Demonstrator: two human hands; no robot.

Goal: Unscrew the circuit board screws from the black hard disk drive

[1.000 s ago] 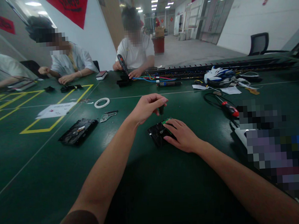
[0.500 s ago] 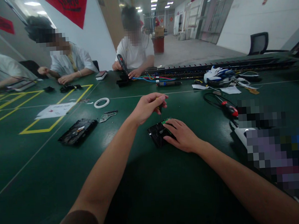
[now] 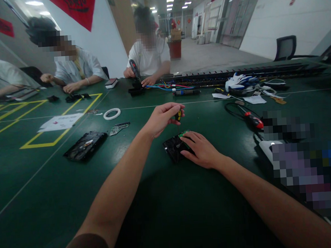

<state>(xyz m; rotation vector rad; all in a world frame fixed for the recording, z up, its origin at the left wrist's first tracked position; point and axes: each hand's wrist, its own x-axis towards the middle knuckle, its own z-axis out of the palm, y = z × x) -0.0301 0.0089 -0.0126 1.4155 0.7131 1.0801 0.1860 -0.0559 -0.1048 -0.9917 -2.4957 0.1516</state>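
Upright in my left hand [image 3: 163, 119] is a small screwdriver [image 3: 178, 116] with a yellow and black handle, the fingers closed round its upper end. Its thin shaft points down to the far edge of a black hard drive [image 3: 172, 148] lying flat on the table. My right hand [image 3: 202, 149] holds the drive from the right, with thumb and fingers over its top. Part of a green circuit board [image 3: 185, 133] shows at the drive's far side; the fingers hide the rest.
Left lie another opened drive [image 3: 85, 145], a loose circuit board [image 3: 119, 128], a white ring [image 3: 111, 113] and a paper sheet [image 3: 60, 122]. A red and black screwdriver [image 3: 253, 120] lies right, with gloves [image 3: 240, 82] beyond. Across the table [image 3: 171, 213] a person uses a power screwdriver [image 3: 134, 68].
The fingers of my left hand have shifted on the screwdriver, so more of its yellow and black handle shows. My right hand and the hard drive stay in place.
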